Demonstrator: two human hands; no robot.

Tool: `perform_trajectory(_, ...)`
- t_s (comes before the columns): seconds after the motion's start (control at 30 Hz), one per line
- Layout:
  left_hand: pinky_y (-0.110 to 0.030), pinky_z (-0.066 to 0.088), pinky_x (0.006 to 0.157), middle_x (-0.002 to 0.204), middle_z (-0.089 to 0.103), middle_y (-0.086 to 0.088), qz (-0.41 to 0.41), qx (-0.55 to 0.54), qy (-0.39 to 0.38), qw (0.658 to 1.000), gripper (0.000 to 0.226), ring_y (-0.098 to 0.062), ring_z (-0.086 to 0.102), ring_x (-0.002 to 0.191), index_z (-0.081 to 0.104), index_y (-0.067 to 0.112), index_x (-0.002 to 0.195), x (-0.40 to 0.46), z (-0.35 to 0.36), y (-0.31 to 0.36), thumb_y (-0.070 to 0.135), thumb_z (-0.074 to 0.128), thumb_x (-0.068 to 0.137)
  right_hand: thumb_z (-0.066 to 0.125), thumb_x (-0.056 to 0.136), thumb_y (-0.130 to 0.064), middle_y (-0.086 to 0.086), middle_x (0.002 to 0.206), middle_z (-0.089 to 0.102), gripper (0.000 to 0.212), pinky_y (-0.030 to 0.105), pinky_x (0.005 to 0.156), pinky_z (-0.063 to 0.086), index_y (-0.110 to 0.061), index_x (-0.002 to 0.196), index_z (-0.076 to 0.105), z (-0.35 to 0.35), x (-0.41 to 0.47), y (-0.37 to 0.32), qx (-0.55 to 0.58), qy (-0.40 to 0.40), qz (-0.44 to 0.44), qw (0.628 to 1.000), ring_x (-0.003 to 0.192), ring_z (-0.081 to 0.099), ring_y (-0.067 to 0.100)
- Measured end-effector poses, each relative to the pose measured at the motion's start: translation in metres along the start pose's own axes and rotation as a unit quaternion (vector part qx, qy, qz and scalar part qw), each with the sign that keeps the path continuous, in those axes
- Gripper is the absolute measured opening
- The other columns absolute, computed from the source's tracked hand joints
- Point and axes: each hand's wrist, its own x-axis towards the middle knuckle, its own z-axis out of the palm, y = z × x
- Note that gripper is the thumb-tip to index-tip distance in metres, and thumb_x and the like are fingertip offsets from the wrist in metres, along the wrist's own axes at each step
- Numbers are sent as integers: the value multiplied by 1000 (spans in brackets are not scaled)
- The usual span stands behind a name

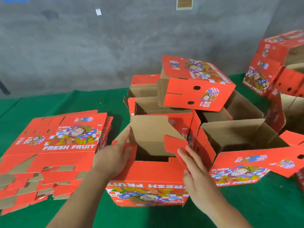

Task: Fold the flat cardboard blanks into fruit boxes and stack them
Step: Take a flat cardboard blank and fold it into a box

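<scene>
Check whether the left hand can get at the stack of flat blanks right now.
Probably yes. The blanks lie just left of the left hand, nothing between them, but that hand is busy pressing a flap of the box.

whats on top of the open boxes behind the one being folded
One folded box lies tipped on its side across the open boxes, its red printed faces showing. What sits beneath it inside those boxes is covered.

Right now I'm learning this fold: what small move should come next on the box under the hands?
Probably push the right flap down into the half-folded box. The right hand presses it with straight fingers, it stands tilted, and the left hand already steadies the opposite flap.
</scene>
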Motion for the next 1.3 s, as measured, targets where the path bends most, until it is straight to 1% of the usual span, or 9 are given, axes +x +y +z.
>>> perform_trajectory(0.17,-43,55,75,89,75,-5,-12,-63,47,997,73,-33,71,90,-7,56,156,10,8,-3,71,32,97,38,98,-60,-37,164,3,53,38,123,26,-53,150,38,-2,5,4,16,-36,11,999,153,7,-8)
perform_trajectory(0.33,-39,51,87,114,71,22,-29,-256,82,963,53,-20,68,108,39,63,138,2,7,-10,82,21,93,44,108,-30,-42,160,9,43,25,119,19,-49,146,46,3,14,4,41,-18,29,999,149,6,-16)
perform_trajectory(0.47,-42,54,78,83,67,17,-40,-266,89,959,57,-11,66,82,57,39,106,-3,7,-9,79,17,96,45,108,-21,-40,161,11,45,24,119,19,-44,147,49,8,14,3,46,-6,38,998,149,8,-14)
perform_trajectory(0.67,-29,46,56,76,66,22,-40,-240,76,967,40,0,63,67,62,42,98,-9,6,-8,78,60,82,46,107,-23,-42,161,12,45,21,116,15,-50,143,50,12,11,5,67,7,33,997,149,5,-16)
perform_trajectory(0.83,-28,43,57,76,64,23,-31,-219,93,971,43,0,61,68,64,43,99,-17,4,-7,80,63,76,48,106,-15,-37,163,17,47,25,117,20,-44,143,55,15,0,4,95,24,28,995,152,12,-9)
perform_trajectory(0.9,-32,49,70,81,63,21,-4,-206,109,972,56,-2,60,78,70,46,102,-18,3,-5,90,59,70,48,107,-15,-37,163,15,47,23,118,20,-43,144,54,14,-2,3,96,19,27,995,152,12,-9)
perform_trajectory(1.0,-42,37,104,129,52,17,6,-136,67,988,90,-17,44,119,63,50,129,-23,0,-3,102,48,56,48,107,-16,-36,163,15,45,9,113,22,-39,145,54,12,-8,3,92,7,25,995,151,15,-10)
perform_trajectory(1.17,-54,14,123,163,28,7,-15,-19,-31,999,126,-29,15,152,27,47,158,-28,-3,4,110,33,49,55,99,-47,-26,141,28,24,28,109,37,-41,121,63,2,5,-8,-33,-5,39,999,135,40,-2)
perform_trajectory(1.3,-54,42,109,153,33,7,-66,-18,-49,996,125,-30,38,140,25,44,154,-31,1,7,104,43,47,69,90,-41,-11,134,31,50,42,107,44,-38,137,52,6,23,-27,-95,29,51,994,128,44,21)
